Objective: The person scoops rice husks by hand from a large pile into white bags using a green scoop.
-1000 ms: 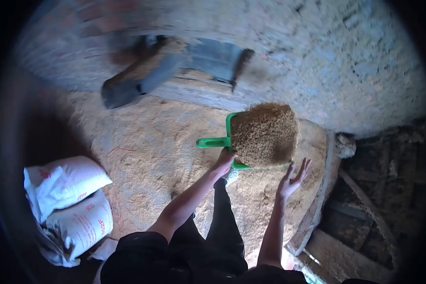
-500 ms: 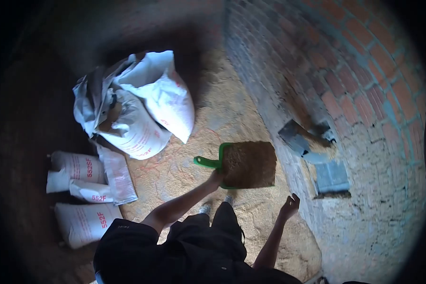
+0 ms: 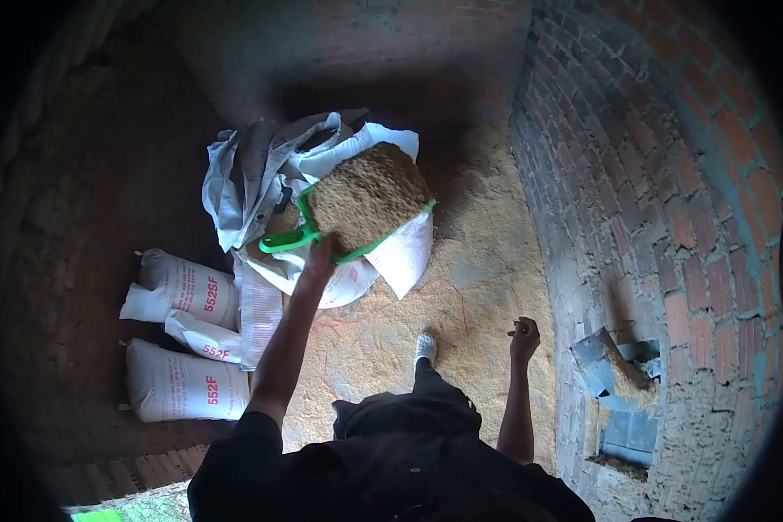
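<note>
Gripping: the left hand (image 3: 322, 252) is closed around the handle of a green scoop (image 3: 280, 241), arm stretched toward 11 o'clock from the body.
Scoop load: the pan is heaped with tan husk-like grain (image 3: 367, 198) (piled above the rim), and it hangs directly over the open white sack (image 3: 261, 165).
Right hand: the right hand (image 3: 524, 335) holds nothing; its fingers are loosely curled, and it hangs free at about 3 o'clock of the body, apart from everything.
Open sack: its mouth gapes at 11 o'clock, the crumpled top folded outward, slumped against the dark back wall.
Foot: one pale shoe (image 3: 424, 347) stands on the grain-strewn floor (image 3: 461, 287), just below the sack.
Filled sacks: three tied bags marked 552F and 552SF (image 3: 183, 383) lie stacked at 9 o'clock, well apart from the scoop.
Brick wall: a curved brick wall (image 3: 670, 174) runs along 1 to 4 o'clock, with a metal chute (image 3: 613, 370) holding more grain at 4 o'clock.
Risk, spill: the load looks heaped and the pan slightly tilted, so grain could slide off the far edge and miss the mouth, I judge.
Risk, sack: the floppy rim is unsupported while the other hand stays clear; it could fold shut under the falling grain.
</note>
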